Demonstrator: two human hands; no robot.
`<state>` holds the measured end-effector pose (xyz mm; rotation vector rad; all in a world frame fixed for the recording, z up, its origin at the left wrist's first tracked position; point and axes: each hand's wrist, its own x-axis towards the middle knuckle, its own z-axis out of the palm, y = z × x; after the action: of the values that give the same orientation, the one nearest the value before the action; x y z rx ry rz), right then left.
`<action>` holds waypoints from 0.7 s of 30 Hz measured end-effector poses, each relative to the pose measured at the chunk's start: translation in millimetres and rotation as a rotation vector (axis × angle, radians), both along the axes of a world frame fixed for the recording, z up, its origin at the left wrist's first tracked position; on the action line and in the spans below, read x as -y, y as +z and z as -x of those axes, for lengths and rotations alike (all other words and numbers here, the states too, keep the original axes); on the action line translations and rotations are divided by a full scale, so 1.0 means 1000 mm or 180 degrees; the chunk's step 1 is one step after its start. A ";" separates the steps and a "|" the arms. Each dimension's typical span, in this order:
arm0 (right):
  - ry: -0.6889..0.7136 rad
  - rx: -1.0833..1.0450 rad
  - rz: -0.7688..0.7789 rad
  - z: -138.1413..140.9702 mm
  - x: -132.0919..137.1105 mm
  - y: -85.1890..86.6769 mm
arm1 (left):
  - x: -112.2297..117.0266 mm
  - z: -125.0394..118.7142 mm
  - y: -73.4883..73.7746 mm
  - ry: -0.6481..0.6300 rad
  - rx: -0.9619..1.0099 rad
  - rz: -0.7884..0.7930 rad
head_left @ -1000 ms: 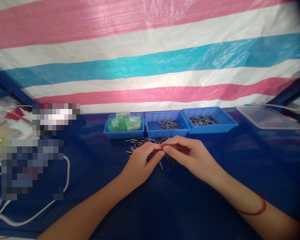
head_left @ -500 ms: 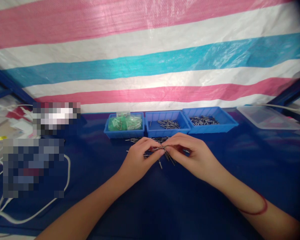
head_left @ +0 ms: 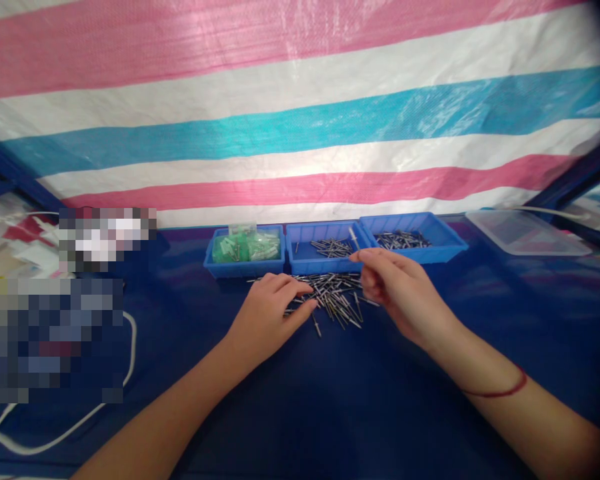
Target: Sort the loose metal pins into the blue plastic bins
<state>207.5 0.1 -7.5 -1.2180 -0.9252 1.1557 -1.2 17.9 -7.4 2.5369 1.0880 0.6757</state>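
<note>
Rivet (head_left: pixel 353 235), one, in right hand (head_left: pixel 399 291), one heap (head_left: pixel 334 295), three blue bins (head_left: pixel 320 268)

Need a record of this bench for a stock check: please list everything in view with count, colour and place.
Bins: three, blue, row at back
Bags: at least two, green and clear, left bin
Metal pins: uncountable, silver and dark, middle and right bins, table
Lone pin: one, silvery, right fingertips
Translucent tray or lid: one, right of bins
Table: one, dark blue, beneath
Striped sheet: one, pink, white, blue, behind
Cables: at least two, white, both sides
Pixelated areas: two, contents unclear, left
Wristband: one, dark red, right forearm
Left hand: one, bare, at pile
Right hand: one, bare, near middle bin
</note>
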 end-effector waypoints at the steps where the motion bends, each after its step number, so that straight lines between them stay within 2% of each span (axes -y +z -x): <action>1: -0.0195 -0.0357 0.0073 -0.006 -0.003 0.001 | -0.001 0.001 -0.001 0.0014 -0.0162 -0.0088; 3: -0.0473 -0.0888 0.0195 -0.020 -0.010 0.003 | -0.001 0.003 -0.002 0.0056 -0.0430 -0.0223; 5: -0.0546 -0.1236 0.0371 -0.031 -0.015 0.005 | -0.001 0.005 -0.005 0.0046 -0.0627 -0.0294; 9: -0.0303 -0.1392 0.0553 -0.037 -0.017 0.007 | -0.002 0.006 -0.008 -0.0049 -0.0880 -0.0304; 13: 0.0059 -0.1207 0.0654 -0.024 -0.012 0.007 | -0.004 0.005 -0.009 -0.0050 -0.0972 -0.0280; 17: 0.0539 -0.0558 0.0610 -0.009 -0.004 0.004 | -0.006 0.004 -0.009 0.0032 -0.0834 -0.0287; 21: 0.0981 0.0961 0.0087 0.002 0.003 0.001 | -0.006 0.003 -0.007 0.0106 -0.0307 -0.0257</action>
<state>205.7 -2.5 -6.2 -1.3263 -1.3651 1.2465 -4.2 24.3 -14.4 2.6499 1.1593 0.6232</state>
